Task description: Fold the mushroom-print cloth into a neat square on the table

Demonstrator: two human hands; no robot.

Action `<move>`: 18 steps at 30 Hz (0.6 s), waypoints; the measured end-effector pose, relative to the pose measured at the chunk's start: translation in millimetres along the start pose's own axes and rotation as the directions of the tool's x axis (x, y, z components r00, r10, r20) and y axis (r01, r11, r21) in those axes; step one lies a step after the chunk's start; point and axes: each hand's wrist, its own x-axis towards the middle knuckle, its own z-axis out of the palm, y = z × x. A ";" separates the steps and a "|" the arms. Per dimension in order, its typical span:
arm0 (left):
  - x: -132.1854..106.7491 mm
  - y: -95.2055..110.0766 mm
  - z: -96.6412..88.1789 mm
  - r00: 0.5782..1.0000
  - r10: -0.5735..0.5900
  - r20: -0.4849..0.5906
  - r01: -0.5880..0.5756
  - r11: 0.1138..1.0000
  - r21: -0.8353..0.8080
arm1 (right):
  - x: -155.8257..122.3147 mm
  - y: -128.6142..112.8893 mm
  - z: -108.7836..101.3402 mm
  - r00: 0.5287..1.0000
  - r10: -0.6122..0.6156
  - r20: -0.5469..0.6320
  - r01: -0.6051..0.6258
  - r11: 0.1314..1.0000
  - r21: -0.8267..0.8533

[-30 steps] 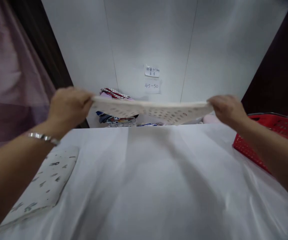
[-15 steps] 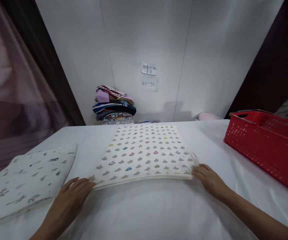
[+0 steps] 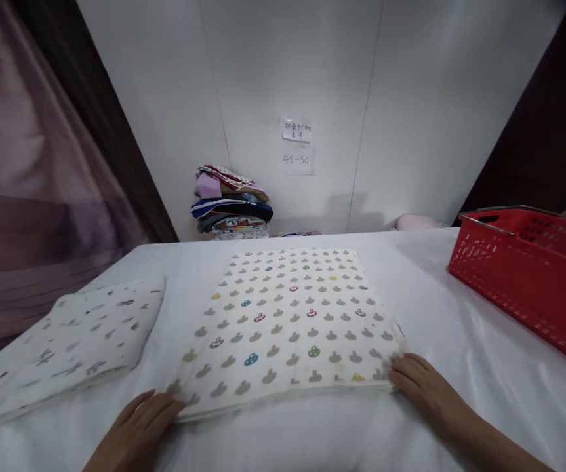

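A folded white cloth (image 3: 283, 321) printed with grey and coloured mushrooms lies spread out in front of me. My left hand (image 3: 140, 423) holds its near left corner, fingers on top and the thumb out of sight. At the near right corner, my right hand (image 3: 418, 380) grips the cloth in the same way. The cloth's layers show along its near edge, which bows slightly between my hands. Left of it lies a second folded white cloth (image 3: 90, 328) with a dark scattered print, apart from my left hand.
A red perforated basket (image 3: 523, 278) with a metal handle stands at the right of the white-covered table (image 3: 342, 432). Behind the table's far edge rises a pile of folded fabrics (image 3: 233, 206) against the wall. Handwritten paper notes (image 3: 298, 159) hang there. A pinkish curtain (image 3: 31, 164) hangs at left.
Both hands have come nearer to me, drawing the near edge of the mushroom-print cloth with them. The cloth now reaches lower in view. The camera view has shifted slightly.
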 end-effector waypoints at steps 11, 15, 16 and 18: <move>28.2 42.2 -21.1 0.991 -0.032 0.130 0.029 0.999 0.024 | -3.2 -13.3 16.5 1.000 -0.002 0.003 0.002 0.993 -0.121; 52.9 75.6 -18.7 0.990 0.051 0.129 -0.046 0.998 -0.038 | 17.4 -27.6 20.4 0.999 -0.016 0.044 0.021 0.993 -0.118; 59.2 82.9 -16.6 0.989 0.083 0.123 -0.078 0.996 -0.050 | 21.7 -30.7 21.4 0.999 -0.009 0.049 0.015 0.991 -0.130; 71.1 95.7 -11.6 0.984 0.145 0.101 -0.139 0.989 -0.058 | 27.9 -35.7 23.2 0.999 0.001 0.053 0.007 0.988 -0.155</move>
